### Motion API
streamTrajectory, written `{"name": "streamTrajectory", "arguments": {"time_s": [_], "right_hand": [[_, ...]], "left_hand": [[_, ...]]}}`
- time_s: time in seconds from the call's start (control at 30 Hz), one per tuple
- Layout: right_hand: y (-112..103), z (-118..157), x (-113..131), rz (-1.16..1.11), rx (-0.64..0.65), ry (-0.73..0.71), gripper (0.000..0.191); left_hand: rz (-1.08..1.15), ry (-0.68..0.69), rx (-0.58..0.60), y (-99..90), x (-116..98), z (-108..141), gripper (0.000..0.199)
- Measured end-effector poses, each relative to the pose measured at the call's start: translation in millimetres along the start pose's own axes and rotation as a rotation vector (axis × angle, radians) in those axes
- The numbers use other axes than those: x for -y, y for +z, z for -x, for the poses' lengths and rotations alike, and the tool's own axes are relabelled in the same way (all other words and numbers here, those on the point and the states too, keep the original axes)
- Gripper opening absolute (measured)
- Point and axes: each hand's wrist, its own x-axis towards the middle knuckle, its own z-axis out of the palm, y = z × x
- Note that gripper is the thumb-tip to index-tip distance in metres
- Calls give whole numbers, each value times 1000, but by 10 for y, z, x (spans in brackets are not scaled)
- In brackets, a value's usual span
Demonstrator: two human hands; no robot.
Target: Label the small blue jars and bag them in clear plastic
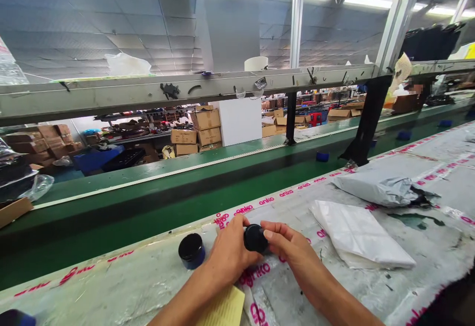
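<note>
Between my two hands is a small round black-topped container (pixel 255 239). My left hand (pixel 230 247) is wrapped round its left side, with the thumb along the near edge. The fingertips of my right hand (pixel 287 242) pinch its right rim; whether they hold something small there I cannot make out. A second round container (pixel 192 251), blue with a glossy black top, stands on the bench just left of my left hand. Under my left forearm lies a yellow printed sheet (pixel 223 308), partly hidden.
A green conveyor belt (pixel 156 212) runs beyond the bench, carrying several blue pieces such as one blue container (pixel 322 157). White plastic sheets (pixel 361 234) and a grey plastic bag (pixel 374 190) lie at right. Another dark container (pixel 17 317) sits at the lower left. A black post (pixel 365 118) rises behind.
</note>
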Motion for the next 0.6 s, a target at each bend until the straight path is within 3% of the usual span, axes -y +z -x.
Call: {"name": "streamTrajectory", "arguments": {"time_s": [0.27,0.47,0.6], "right_hand": [[37,5,-65,-68,28,16,38],[52,-1,-58,-99,19,49,45],[51,-11,-32,-34,11,9,32]], "left_hand": [[11,-3,42,-14,-79,108,66],[-66,20,15,-83,49,60,50],[35,180,-24,-185,44,73,57]]}}
